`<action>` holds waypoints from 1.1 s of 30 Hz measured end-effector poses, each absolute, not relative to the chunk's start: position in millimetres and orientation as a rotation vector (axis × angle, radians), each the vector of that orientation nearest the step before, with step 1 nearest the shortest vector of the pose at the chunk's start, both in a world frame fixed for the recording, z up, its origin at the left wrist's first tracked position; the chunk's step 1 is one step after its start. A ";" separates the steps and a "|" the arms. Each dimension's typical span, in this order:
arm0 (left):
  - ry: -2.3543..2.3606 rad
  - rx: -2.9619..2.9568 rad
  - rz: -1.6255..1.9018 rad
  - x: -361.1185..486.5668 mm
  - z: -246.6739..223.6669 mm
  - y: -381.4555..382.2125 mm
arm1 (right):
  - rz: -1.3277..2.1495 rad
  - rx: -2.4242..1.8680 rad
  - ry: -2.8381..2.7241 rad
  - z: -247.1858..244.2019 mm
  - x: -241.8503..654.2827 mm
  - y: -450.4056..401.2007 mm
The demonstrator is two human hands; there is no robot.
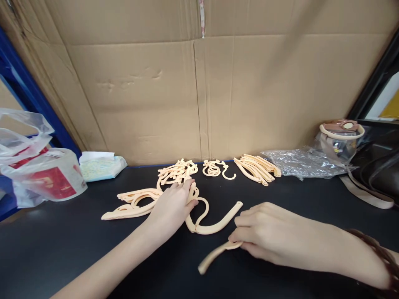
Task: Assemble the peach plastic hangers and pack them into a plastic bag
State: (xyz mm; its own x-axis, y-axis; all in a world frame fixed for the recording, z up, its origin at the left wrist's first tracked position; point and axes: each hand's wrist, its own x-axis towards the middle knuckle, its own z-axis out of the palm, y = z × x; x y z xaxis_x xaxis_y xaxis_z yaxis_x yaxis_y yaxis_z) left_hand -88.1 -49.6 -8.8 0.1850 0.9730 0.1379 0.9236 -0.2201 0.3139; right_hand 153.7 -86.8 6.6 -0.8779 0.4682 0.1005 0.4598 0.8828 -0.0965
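My left hand (173, 207) is closed, its fingertips and thumb pressed round a cream plastic hanger part; its fingers partly hide what they grip. Beside that hand lies a cream folding hanger (218, 226), its hook and one curved arm showing, the other arm running under my fingers. Between the thumb and fingers of my right hand (264, 232) is a curved cream hanger arm (215, 255), its free end pointing left toward me and slightly blurred. Left of my left hand lie several hanger pieces, stacked as folded hangers (131, 209).
Behind my left hand is a heap of small cream parts (179, 170). Loose hooks (213, 168) and a pile of hanger arms (258, 168) lie farther right. Clear plastic wrap (296, 162), a transparent cup (341, 145), a tissue pack (102, 166) and a bagged tub (59, 174) flank the black table.
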 end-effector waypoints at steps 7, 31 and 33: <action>1.927 2.475 0.241 -77.2 -5.4 -56.7 | 0.380 -0.844 -2.786 -1.0 172.5 -70.9; 1.272 2.344 0.510 -31.6 -22.0 -97.5 | 1.201 -1.125 -1.955 -11.8 174.4 -52.1; 1.277 2.161 0.477 -31.8 -19.7 -97.3 | 1.131 -1.104 -1.994 -9.9 174.0 -52.5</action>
